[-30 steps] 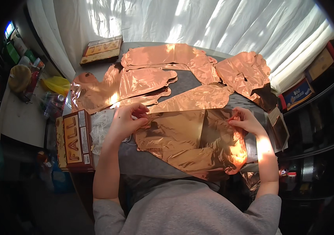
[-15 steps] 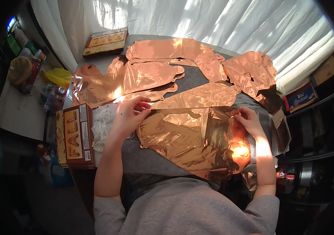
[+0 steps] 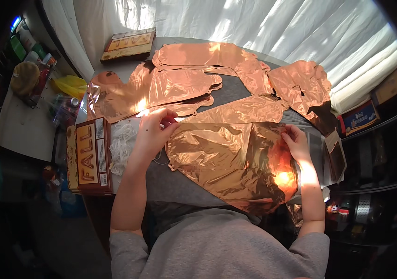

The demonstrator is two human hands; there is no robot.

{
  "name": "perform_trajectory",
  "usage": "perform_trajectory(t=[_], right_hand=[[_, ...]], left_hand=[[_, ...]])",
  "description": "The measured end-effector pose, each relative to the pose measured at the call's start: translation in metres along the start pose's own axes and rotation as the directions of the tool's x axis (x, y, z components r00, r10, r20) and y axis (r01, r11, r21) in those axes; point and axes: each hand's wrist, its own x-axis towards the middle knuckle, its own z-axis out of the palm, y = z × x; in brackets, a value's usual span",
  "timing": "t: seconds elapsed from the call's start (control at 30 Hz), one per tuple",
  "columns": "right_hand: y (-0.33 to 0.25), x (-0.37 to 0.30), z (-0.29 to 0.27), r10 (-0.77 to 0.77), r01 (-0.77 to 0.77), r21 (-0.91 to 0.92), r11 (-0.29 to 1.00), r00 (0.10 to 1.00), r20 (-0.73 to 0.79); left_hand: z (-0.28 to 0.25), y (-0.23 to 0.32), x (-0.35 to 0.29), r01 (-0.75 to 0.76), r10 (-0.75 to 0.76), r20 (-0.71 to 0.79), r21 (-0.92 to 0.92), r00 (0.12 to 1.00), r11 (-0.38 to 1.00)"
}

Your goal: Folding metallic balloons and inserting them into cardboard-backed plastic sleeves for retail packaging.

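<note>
A flat, uninflated copper-coloured foil balloon [image 3: 212, 153] hangs wrinkled over the near part of the table, its lower right part catching bright sunlight. My left hand [image 3: 157, 128] pinches its upper left corner between thumb and fingers. At the upper right corner, my right hand [image 3: 296, 141] grips the foil, fingers closed. Just beyond it lies another long foil balloon [image 3: 235, 110]. More flat copper balloons spread across the far side: one curved piece [image 3: 194, 56], a stack at the left [image 3: 161, 88] and a wide piece at the right [image 3: 301, 83].
Left of my left forearm lie a bundle of white string [image 3: 123, 146] and a stack of flat printed packages [image 3: 91, 156]. Another package stack [image 3: 128, 45] is at the far left corner. A white curtain [image 3: 254, 21] hangs behind the table [image 3: 222, 88]. Dark shelves [image 3: 375, 162] stand at the right.
Both hands keep hold of the balloon's upper corners. The foil has shifted slightly, its upper edge a little higher in view, and my right hand is slightly farther right.
</note>
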Motion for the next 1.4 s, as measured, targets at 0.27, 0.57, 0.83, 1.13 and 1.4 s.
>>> perform_trajectory(t=[0.27,0.57,0.83,1.13,1.4], right_hand=[[0.012,0.004,0.0,-0.035,0.036,0.015,0.999,0.999,-0.012],[0.007,0.003,-0.002,-0.032,0.03,-0.056,0.998,0.999,-0.026],[0.008,0.0,-0.004,0.0,0.0,-0.064,0.998,1.0,-0.005],[-0.012,-0.004,-0.011,-0.004,0.005,-0.126,0.992,1.0,0.006],[-0.03,-0.012,-0.016,0.032,-0.008,-0.492,0.87,0.999,0.042]], left_hand=[[-0.003,-0.015,0.001,0.006,-0.009,-0.028,-0.09,1.0,0.996],[-0.011,-0.001,-0.004,0.124,-0.115,0.075,-0.118,0.991,0.985],[-0.009,-0.005,-0.005,0.0,0.005,0.096,-0.044,0.995,0.999],[-0.008,0.0,-0.007,0.047,-0.039,0.105,-0.075,0.994,0.996],[-0.005,0.0,-0.006,-0.036,0.044,0.099,-0.082,0.994,0.996]])
